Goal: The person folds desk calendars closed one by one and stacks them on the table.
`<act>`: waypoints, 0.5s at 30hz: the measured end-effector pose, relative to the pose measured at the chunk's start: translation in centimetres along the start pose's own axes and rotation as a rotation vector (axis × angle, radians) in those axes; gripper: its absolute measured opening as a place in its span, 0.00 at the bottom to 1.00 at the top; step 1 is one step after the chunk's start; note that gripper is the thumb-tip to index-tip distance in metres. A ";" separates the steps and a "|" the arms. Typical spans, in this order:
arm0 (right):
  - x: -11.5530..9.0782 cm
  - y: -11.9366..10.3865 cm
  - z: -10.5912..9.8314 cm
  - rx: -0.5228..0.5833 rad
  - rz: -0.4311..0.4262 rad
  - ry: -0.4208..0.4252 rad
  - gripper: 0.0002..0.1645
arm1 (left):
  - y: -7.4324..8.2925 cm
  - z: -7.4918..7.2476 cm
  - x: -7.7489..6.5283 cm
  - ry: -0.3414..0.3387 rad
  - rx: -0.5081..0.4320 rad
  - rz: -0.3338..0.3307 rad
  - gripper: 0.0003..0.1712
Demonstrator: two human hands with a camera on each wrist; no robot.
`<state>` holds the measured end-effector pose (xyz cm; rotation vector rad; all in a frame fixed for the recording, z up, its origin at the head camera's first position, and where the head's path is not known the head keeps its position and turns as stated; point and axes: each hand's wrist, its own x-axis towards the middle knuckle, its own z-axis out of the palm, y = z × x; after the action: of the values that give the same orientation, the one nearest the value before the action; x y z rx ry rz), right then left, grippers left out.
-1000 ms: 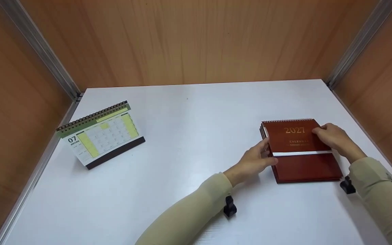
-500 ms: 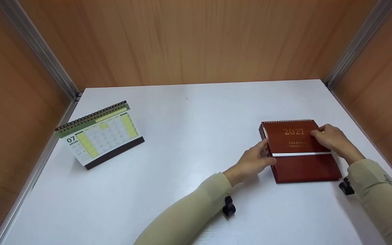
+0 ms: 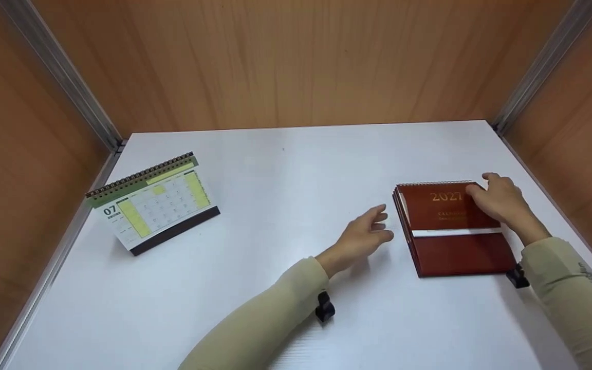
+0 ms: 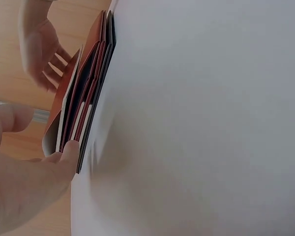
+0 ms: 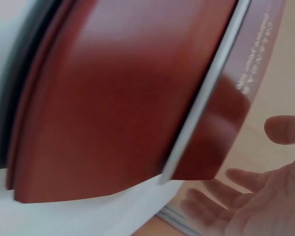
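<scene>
- Wood-grain panels (image 3: 296, 61) close in the back and both sides, with metal rails running up the two far corners.
- The white worktop (image 3: 255, 221) spreads between the panels and carries both calendars.
- Two pale green sleeves reach in from the near edge, the left sleeve (image 3: 260, 313) around the middle and the right sleeve (image 3: 566, 298) near the right side.
- The red calendar (image 3: 463, 255) lies on the right part of the worktop, wire binding along its far edge. A "2027" cover fills the farther portion and a plain red panel the nearer one; seen from the left wrist, its leaves and boards stand slightly apart in layers.
- The desk calendar (image 3: 160, 205) stands tilted at the far left, well apart from the red one, its page marked "07" with yellow columns.
- The left hand (image 3: 355, 239) is off the red calendar, just beside its left edge, thumb and fingers parted around nothing.
- The right hand (image 3: 501, 200) is at the cover's upper right corner, fingers loose and spread, gripping nothing; its thumb overlaps the cover from above, though whether it touches is hard to tell.
- A small black device sits under each cuff, the left one (image 3: 325, 307) above the worktop.
- A narrow white strip (image 3: 455, 233) crosses the red calendar below the cover.
</scene>
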<state>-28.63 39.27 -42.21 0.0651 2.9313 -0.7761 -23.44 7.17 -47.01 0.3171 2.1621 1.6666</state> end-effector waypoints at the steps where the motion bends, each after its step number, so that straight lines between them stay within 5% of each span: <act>1: 0.0 -0.3 0.1 -0.011 -0.017 0.022 0.46 | -0.1 -0.6 -0.2 0.004 0.007 0.002 0.41; 15: -0.4 -5.7 1.4 0.102 -0.152 0.021 0.41 | -0.7 -9.3 -3.0 0.155 0.066 0.002 0.40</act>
<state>-28.48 33.62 -40.57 -0.1440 2.9411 -0.9512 -24.73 -2.35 -45.12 0.2146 2.3340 1.6732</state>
